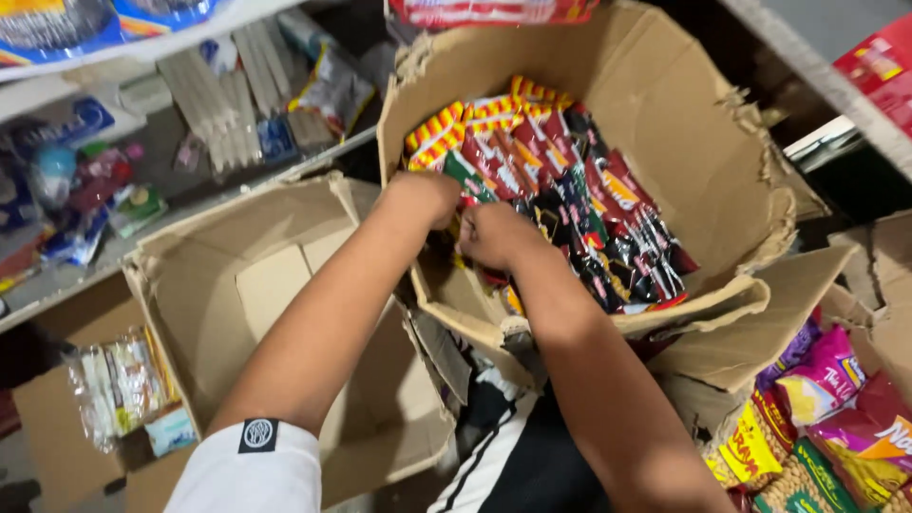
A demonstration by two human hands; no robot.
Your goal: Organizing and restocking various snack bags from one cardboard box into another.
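- Both hands are down inside the big torn brown cardboard box, at its near-left corner, in among the red, black and yellow snack packets filling it.
- Left hand — curled over, fingers buried in the packets against the box's left wall; can't tell what it's actually pinching.
- Right hand sits just beside it, closed into a loose fist on the packets — exact grip is hidden.
- An empty opened brown cardboard box sits left of the full one, under the left forearm.
- Colourful purple, yellow and red snack bags are piled at the bottom-right.
- A grey shelf with mixed small goods runs along the top-left.
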